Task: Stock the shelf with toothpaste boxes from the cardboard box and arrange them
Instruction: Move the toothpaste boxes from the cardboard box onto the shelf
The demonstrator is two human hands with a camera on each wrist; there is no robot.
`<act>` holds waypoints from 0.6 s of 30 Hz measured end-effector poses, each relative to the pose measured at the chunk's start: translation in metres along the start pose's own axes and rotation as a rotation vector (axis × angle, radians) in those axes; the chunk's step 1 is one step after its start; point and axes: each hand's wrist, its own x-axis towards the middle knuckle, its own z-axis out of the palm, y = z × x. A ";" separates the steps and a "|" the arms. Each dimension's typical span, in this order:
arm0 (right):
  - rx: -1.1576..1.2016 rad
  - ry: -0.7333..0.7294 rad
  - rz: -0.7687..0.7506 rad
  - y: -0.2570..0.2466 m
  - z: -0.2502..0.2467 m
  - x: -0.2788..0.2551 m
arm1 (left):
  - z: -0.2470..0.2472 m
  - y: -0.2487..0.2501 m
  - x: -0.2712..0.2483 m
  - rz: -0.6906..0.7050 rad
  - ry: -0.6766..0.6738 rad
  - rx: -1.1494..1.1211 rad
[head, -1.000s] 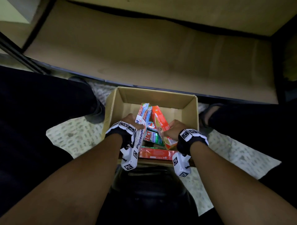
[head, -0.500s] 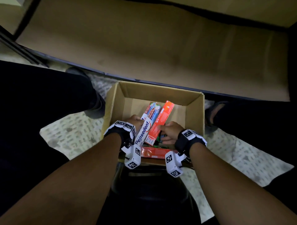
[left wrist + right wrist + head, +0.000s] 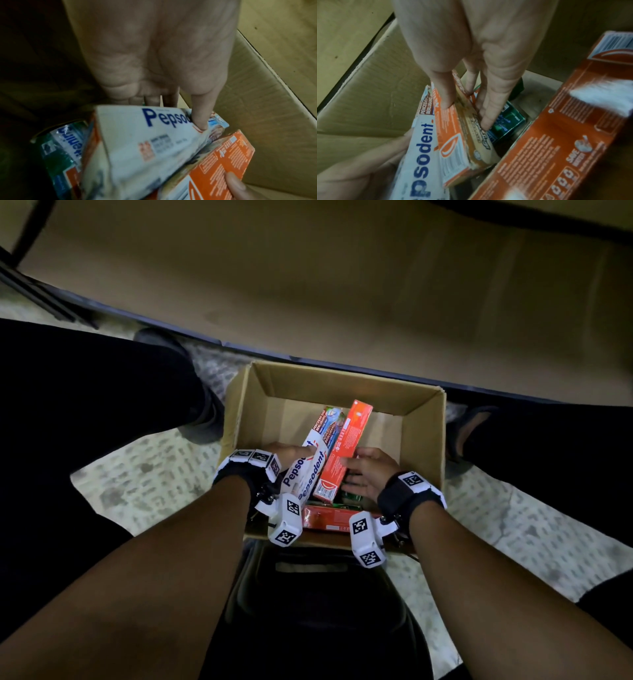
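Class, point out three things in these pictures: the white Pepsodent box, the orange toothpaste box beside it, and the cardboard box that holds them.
White Pepsodent box (image 3: 306, 470), head view: on the blue lettering.
Orange toothpaste box (image 3: 344, 449), head view: on the middle of its printed face.
Cardboard box (image 3: 342, 386), head view: on the inside of its far wall.

Black wrist straps (image 3: 399, 494) — white marker-tagged camera blocks (image 3: 286, 520); bare forearms, dark trousers (image 3: 85, 405).
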 end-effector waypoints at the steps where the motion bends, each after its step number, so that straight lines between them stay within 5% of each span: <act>1: 0.014 0.003 -0.012 0.000 0.000 -0.001 | -0.001 0.000 0.001 0.033 0.003 0.027; 11: -0.066 0.063 -0.097 -0.003 -0.006 0.005 | 0.003 0.003 -0.003 0.150 0.227 0.082; 18: -0.120 0.064 -0.089 -0.002 -0.006 0.010 | 0.003 0.013 -0.002 0.151 0.249 0.201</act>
